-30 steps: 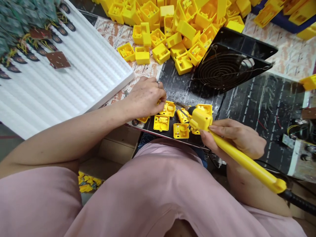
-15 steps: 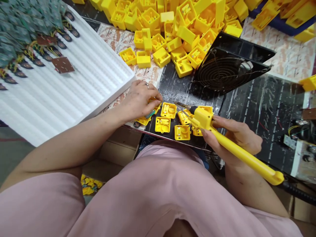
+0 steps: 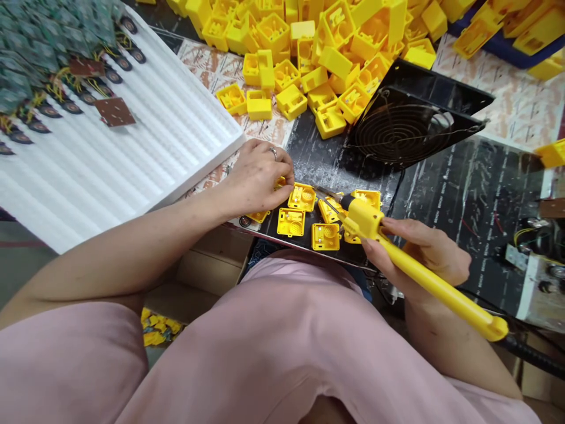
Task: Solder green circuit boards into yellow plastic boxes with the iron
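Note:
My right hand is closed around the yellow handle of a soldering iron, whose dark metal tip points left over the small yellow casings. Curled low over the casings at the left, my left hand has its fingertips pinched together; whatever they hold is hidden. Beneath that hand part of a yellow casing shows, with a small round speaker at its edge. Several open casings lie face up between my hands, among them an upper one, a lower one and one nearest me.
A black fan stands tilted behind the casings. Yellow housings are heaped at the back, some in a blue bin. On the left, a white foam sheet carries circuit boards with wired speakers. A black cable trails right.
My left hand has shifted slightly right and its fingers have curled downward, covering the green piece that showed beneath it. The soldering iron stays almost in place.

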The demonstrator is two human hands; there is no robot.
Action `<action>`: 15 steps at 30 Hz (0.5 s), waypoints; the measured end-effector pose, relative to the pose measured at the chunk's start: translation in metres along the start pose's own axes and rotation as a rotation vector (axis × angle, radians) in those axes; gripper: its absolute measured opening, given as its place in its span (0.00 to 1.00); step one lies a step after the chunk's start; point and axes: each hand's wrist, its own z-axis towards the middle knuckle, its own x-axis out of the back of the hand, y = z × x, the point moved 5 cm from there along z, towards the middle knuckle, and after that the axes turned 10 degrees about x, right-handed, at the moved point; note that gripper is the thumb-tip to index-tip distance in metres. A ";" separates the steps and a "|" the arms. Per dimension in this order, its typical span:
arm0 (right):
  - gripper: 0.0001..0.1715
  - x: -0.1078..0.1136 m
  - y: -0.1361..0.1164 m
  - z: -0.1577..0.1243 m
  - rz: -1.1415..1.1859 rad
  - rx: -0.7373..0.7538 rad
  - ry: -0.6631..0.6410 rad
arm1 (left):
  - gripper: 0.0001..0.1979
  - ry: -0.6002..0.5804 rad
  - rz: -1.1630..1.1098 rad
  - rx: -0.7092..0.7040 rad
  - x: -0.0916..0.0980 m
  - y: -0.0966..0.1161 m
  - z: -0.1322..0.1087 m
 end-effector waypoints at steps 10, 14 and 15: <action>0.13 -0.019 -0.007 0.018 -0.017 0.188 -0.056 | 0.10 -0.030 0.065 0.008 -0.001 0.008 0.008; 0.12 -0.019 -0.010 0.022 0.012 0.220 -0.125 | 0.10 -0.009 0.067 -0.004 -0.001 0.009 0.008; 0.12 -0.017 -0.010 0.023 0.025 0.212 -0.128 | 0.10 -0.008 0.070 -0.008 -0.001 0.009 0.008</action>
